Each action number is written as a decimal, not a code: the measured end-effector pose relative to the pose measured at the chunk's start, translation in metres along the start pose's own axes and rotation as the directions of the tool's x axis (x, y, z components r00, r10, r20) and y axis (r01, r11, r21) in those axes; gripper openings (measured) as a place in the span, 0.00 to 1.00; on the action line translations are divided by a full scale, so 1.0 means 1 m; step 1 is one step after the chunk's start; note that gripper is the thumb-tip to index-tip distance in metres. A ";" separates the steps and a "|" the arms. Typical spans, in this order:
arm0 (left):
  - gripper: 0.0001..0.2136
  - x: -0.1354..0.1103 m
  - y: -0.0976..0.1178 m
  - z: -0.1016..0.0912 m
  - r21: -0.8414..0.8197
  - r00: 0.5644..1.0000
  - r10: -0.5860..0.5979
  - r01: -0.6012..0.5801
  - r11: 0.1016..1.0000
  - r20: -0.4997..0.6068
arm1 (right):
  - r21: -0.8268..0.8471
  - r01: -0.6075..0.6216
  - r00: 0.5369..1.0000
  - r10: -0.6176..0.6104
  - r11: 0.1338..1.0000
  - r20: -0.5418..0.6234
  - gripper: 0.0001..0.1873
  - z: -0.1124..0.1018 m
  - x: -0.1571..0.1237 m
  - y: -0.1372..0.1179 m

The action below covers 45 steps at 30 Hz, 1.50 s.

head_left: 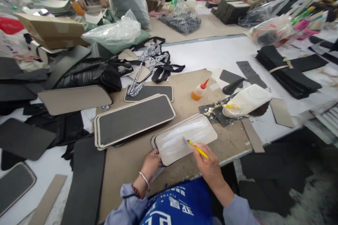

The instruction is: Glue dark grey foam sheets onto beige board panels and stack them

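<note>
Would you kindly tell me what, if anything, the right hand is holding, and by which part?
The right hand holds the yellow brush by its handle.

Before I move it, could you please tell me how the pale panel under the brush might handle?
The panel is probably fairly stiff, since it lies flat with crisp edges. Its top may be slippery or tacky, given the glossy white smear near the brush. It could shift if pushed, as it rests on similar panels.
</note>
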State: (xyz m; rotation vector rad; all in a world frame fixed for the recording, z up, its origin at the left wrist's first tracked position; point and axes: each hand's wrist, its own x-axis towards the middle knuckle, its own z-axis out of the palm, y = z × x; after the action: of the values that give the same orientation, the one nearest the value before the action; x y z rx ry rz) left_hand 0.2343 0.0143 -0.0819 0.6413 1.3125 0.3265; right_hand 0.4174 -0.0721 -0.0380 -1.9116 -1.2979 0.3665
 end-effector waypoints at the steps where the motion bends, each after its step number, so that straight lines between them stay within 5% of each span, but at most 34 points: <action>1: 0.12 -0.001 0.002 0.000 -0.006 1.000 -0.009 0.009 1.000 0.009 | 0.049 -0.018 0.999 0.016 0.999 0.042 0.10 0.006 -0.006 -0.012; 5: 0.09 -0.007 0.009 0.001 -0.017 0.999 -0.029 0.029 0.999 0.029 | 0.191 -0.139 0.976 0.102 0.972 0.193 0.09 0.027 -0.022 -0.044; 9: 0.08 -0.009 0.011 0.003 -0.013 0.999 -0.041 0.041 0.999 -0.011 | 0.171 -0.173 0.975 0.143 0.970 0.173 0.09 0.028 -0.027 -0.033; 17: 0.07 -0.007 0.006 0.003 -0.004 0.999 -0.031 0.031 1.000 -0.032 | -0.087 -0.178 0.984 0.174 0.980 -0.046 0.12 -0.019 -0.016 0.038; 28: 0.10 -0.007 -0.001 0.006 0.032 0.997 0.006 -0.003 0.999 -0.073 | -0.330 0.032 0.982 -0.091 0.943 -0.165 0.13 -0.068 0.019 0.079; 33: 0.10 -0.008 -0.004 0.007 0.028 0.995 0.049 -0.047 0.999 -0.087 | -0.335 0.121 0.979 -0.168 0.934 -0.117 0.11 -0.056 0.020 0.075; 38: 0.10 -0.011 -0.004 0.007 0.124 0.987 0.064 -0.046 0.991 -0.148 | -0.175 0.250 0.968 -0.245 0.952 0.052 0.10 -0.042 0.016 0.058; 45: 0.07 -0.010 -0.008 0.008 0.196 0.973 0.111 -0.071 0.978 -0.201 | -0.260 0.289 0.953 -0.303 0.921 -0.015 0.10 -0.035 0.036 0.074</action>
State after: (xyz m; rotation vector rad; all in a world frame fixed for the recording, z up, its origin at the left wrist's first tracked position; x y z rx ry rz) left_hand 0.2387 0.0004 -0.0774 0.8463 1.5326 0.3558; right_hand 0.5031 -0.0680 -0.0632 -1.8743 -1.6330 -0.0105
